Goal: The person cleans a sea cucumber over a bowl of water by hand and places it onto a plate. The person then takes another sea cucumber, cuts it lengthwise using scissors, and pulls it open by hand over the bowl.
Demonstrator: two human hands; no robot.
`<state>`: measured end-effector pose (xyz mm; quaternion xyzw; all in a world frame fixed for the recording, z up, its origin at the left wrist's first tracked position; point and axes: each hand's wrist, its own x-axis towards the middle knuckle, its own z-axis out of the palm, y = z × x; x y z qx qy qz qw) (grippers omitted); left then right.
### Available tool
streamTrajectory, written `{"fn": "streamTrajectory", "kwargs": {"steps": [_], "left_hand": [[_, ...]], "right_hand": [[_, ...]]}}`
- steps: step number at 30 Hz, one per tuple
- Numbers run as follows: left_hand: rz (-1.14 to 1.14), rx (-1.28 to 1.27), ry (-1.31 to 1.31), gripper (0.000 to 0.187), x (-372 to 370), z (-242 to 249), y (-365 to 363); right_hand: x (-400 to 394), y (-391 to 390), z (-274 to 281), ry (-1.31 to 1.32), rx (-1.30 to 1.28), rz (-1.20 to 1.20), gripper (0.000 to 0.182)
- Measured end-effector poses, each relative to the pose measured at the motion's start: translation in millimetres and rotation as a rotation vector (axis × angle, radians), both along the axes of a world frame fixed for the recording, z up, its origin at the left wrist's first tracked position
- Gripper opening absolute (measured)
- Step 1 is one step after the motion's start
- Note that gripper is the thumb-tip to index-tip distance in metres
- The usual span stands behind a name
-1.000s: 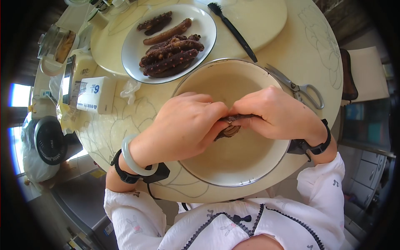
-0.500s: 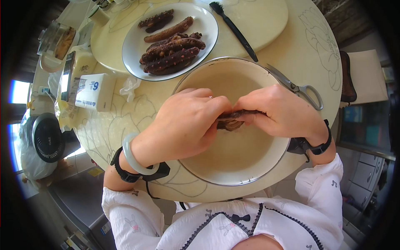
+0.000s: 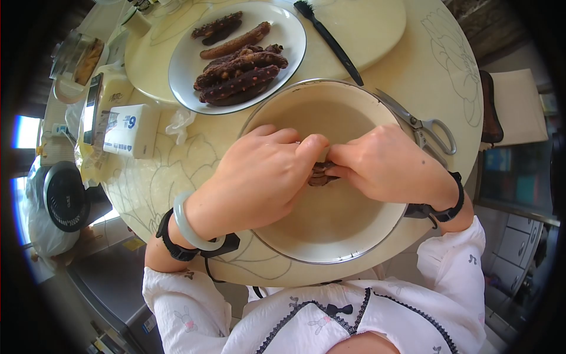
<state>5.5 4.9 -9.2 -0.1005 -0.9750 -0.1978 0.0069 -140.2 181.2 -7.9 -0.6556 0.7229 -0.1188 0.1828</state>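
Both my hands meet over a wide cream basin (image 3: 348, 236) of cloudy water on the round table. My left hand (image 3: 259, 174) and my right hand (image 3: 386, 165) pinch the same dark sea cucumber (image 3: 320, 175) between their fingertips, just above the water. Only a small brown part of it shows under the fingers. A white plate (image 3: 180, 65) behind the basin holds several more dark, spiky sea cucumbers (image 3: 239, 74).
Scissors (image 3: 421, 124) lie at the basin's right rim. A black brush (image 3: 330, 41) rests on the raised turntable behind. A tissue pack (image 3: 130, 130), a crumpled plastic scrap (image 3: 180, 123) and a jug stand left. A fan (image 3: 62, 197) sits below the table edge.
My fingertips have drawn closer together around the sea cucumber, which now looks bunched up and shorter. My right hand has dropped slightly toward the water.
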Motion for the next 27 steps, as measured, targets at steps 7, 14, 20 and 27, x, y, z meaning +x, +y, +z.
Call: {"fn": "streamTrajectory", "kwargs": {"steps": [7,14,20,27], "left_hand": [[-0.096,-0.168,-0.051,0.009,2,-1,1],[-0.058,-0.055,0.075,0.009,2,-9,0],[-0.026,0.093,-0.004,0.017,-1,-1,-1],[-0.01,0.173,0.033,0.017,-1,-1,-3]], "right_hand": [[0,0,-6,0.094,0.004,0.096,0.019],[0,1,-4,-0.005,-0.064,0.029,0.022],[-1,-2,0,-0.128,-0.062,0.044,0.031],[-3,-3,2,-0.191,-0.037,0.054,0.03]]}}
